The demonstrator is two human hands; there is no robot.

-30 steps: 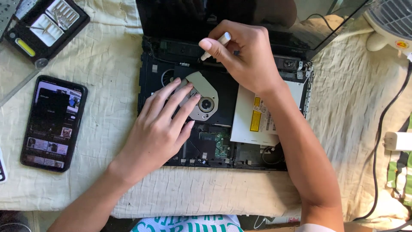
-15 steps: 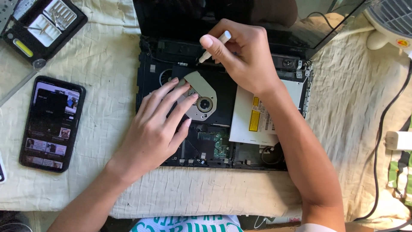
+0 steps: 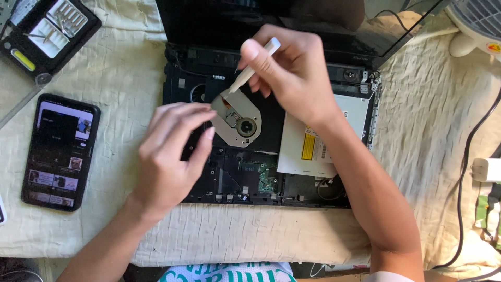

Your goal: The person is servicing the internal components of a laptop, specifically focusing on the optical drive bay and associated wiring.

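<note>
An opened black laptop chassis [image 3: 198, 83] lies on a pale cloth, its insides exposed. An optical drive [image 3: 313, 141] sits in it, with a silver mechanism plate [image 3: 237, 122] pulled out on a black tray. My right hand [image 3: 292, 73] grips a thin white tool [image 3: 253, 65] like a pen, its tip touching the plate's upper left corner. My left hand [image 3: 167, 156] hovers over the chassis left of the plate, fingers loosely curled, fingertips close to the plate's edge and holding nothing.
A black phone [image 3: 58, 151] with a lit screen lies at the left. A black tool kit case [image 3: 44, 31] sits at the top left. A white fan [image 3: 477, 26] stands at the top right, with a black cable [image 3: 464, 167] and white plug [image 3: 488, 169] along the right.
My left hand has lifted off the silver plate and drawn back to the left. The right hand has tilted the white tool down so its tip meets the plate's corner.
</note>
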